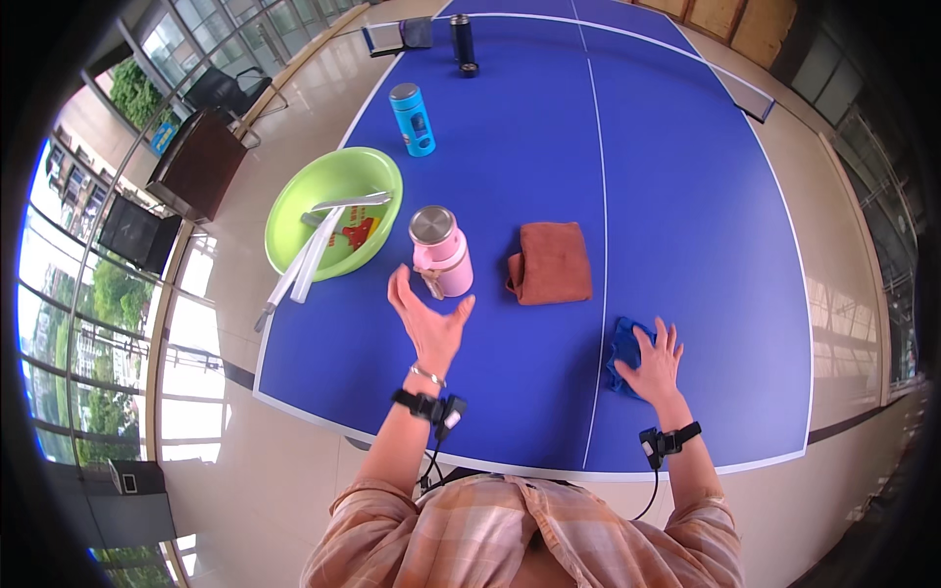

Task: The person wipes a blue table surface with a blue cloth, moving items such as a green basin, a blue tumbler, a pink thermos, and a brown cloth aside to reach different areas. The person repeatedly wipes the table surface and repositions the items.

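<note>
On the blue table tennis table [522, 397] a pink insulated bottle [450, 268] with a metal-topped lid stands upright. My left hand [431, 323] is just in front of it, thumb and fingers spread, holding nothing. To the bottle's right lies a folded reddish-brown cloth [555, 263]. My right hand [656, 360] has its fingers spread over a crumpled blue cloth [623, 356]; the thumb appears to rest on it, with no clear grip. Each wrist wears a black strap with a small device and a cable.
At the left edge, a green plastic basin [294, 191] holds white-handled utensils [317, 253], some jutting over its rim. Behind stand a blue bottle [413, 121] and a black bottle [462, 42]. The net [742, 88] crosses the far part. Chairs and a brown cabinet are beyond the left side.
</note>
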A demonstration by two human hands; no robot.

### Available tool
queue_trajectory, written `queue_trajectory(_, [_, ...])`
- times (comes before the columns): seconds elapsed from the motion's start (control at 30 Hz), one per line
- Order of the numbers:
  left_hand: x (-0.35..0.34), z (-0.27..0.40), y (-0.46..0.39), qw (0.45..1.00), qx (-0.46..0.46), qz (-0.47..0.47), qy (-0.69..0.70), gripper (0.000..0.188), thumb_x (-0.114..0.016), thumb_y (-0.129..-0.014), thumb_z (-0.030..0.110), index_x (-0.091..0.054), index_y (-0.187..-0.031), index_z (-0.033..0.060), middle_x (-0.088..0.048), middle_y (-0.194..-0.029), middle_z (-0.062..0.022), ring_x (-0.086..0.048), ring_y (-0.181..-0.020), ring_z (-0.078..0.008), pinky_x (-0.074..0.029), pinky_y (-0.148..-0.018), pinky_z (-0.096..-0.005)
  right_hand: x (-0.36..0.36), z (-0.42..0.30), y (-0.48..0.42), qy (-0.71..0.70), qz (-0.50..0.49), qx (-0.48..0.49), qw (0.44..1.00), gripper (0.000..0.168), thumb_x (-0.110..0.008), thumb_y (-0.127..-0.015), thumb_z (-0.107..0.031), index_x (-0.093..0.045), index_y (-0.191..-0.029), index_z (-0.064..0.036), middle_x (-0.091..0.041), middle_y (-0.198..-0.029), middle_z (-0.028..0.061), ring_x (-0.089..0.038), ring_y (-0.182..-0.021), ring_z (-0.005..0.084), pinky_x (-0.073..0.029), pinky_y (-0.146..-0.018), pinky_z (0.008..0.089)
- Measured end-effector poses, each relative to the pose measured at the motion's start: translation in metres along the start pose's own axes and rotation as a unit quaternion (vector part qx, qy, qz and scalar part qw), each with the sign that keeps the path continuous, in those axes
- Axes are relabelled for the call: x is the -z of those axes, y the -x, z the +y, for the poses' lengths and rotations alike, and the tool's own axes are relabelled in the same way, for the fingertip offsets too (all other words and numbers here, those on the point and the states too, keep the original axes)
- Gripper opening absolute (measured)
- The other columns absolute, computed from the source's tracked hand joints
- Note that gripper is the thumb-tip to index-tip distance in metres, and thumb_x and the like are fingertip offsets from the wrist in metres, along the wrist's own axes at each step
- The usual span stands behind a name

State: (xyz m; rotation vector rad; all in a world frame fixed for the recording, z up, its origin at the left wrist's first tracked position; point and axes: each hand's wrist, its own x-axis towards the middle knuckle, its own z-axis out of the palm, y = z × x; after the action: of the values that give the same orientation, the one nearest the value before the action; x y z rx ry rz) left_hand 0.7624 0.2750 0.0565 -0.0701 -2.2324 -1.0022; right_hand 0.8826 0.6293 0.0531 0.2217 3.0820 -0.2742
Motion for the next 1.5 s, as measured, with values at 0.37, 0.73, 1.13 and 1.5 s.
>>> queue_trajectory(0.37, [-0.064, -0.051, -0.027, 0.872, 0.159, -0.049, 0.461, 0.099, -0.091, -0.066, 0.01, -0.031, -0.145, 0.0022, -0.054, -0.133, -0.014, -0.057, -0.12, -0.0236, -0.048, -0.102, -0.0346, 0.06, -0.25, -0.15, -0.316, 0.059, 0.225, 0.92, 0.101, -0.079, -0.076, -0.046, -0.028, -0.152, -0.004, -0.041, -0.149, 0.0244, -0.042, -0.138, 0.0386, -0.041, -0.109, 0.0426])
queue_trajectory(0.73, [-0.054, -0.054, -0.039, 0.946, 0.175, -0.082, 0.261, 0.072, -0.09, -0.067, 0.024, -0.05, -0.125, 0.0074, -0.07, -0.11, -0.0108, -0.069, -0.102, -0.0249, -0.053, -0.089, -0.0354, 0.035, -0.299, -0.146, -0.267, 0.092, 0.176, 0.943, 0.09, -0.076, -0.072, -0.031, -0.032, -0.148, -0.008, -0.058, -0.116, 0.0301, -0.061, -0.103, 0.0472, -0.047, -0.096, 0.0513])
queue_trajectory(1.13, [0.019, -0.048, -0.032, 0.893, 0.13, -0.206, 0.379, 0.075, -0.09, -0.061, 0.016, -0.05, -0.124, 0.0033, -0.067, -0.113, -0.0093, -0.065, -0.105, -0.0172, -0.053, -0.092, -0.0333, 0.063, -0.261, -0.143, -0.353, -0.052, 0.361, 0.862, 0.076, -0.056, -0.083, -0.004, -0.027, -0.154, -0.007, -0.058, -0.13, 0.0265, -0.063, -0.108, 0.0425, -0.051, -0.093, 0.0466])
queue_trajectory(1.5, [0.079, -0.082, -0.017, 0.776, 0.195, -0.327, 0.503, 0.102, -0.094, -0.055, 0.011, -0.042, -0.143, 0.003, -0.061, -0.129, -0.0055, -0.059, -0.118, -0.0161, -0.047, -0.105, -0.0342, 0.049, -0.303, -0.136, -0.558, 0.085, 0.325, 0.758, 0.034, -0.048, -0.092, 0.004, -0.065, -0.12, -0.003, -0.071, -0.091, 0.0089, -0.07, -0.079, 0.0253, -0.057, -0.074, 0.0318])
